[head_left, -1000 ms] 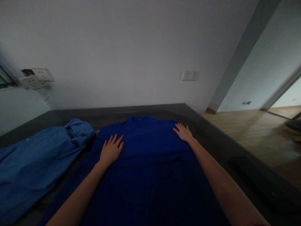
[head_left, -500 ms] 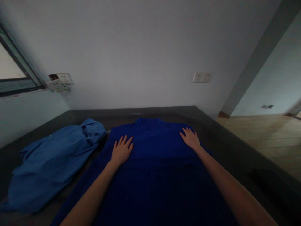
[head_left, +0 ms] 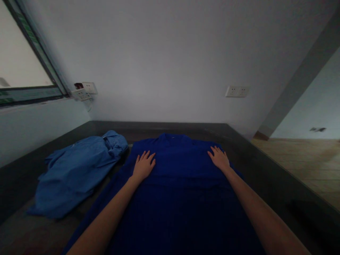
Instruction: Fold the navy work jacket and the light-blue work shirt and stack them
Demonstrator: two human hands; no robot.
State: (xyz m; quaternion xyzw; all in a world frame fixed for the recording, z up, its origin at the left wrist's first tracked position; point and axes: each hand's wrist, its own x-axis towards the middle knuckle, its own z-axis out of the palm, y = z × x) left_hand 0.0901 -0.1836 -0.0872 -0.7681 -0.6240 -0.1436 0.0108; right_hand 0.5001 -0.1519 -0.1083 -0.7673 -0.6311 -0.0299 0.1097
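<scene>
Closest in, the blue shirt [head_left: 172, 184] fills the middle, laid out on the dark table [head_left: 255, 170], and its lower part runs right down out of the bottom of the view. It's murky down here, so I can't fairly say where the hem ends. Two bare forearms reach in over the cloth, one from each side, and follow them up: here's the left hand [head_left: 144, 167], palm down on the chest of the shirt towards its left side, fingers spread, nothing in its grasp. Across on the other side, the right hand [head_left: 220, 158] lies flat near the shoulder edge, fingers apart too, gripping nothing.

And this is the relation that counts: the shirt lies directly under both palms, its long axis running straight away from the person, with the collar [head_left: 174, 139] at the far end. That collar sits beyond the fingertips and between the two hands, neither one touching it. The right hand is right up by its shoulder edge; the left is further in from the opposite edge, so at the sides it's the right that's nearer.

Off to the left, just beside the shirt, a lighter blue garment [head_left: 79, 170] lies rumpled, untouched. Furthest out, the pale wall [head_left: 164, 71] rises behind the table, carrying a double socket [head_left: 237, 91].
</scene>
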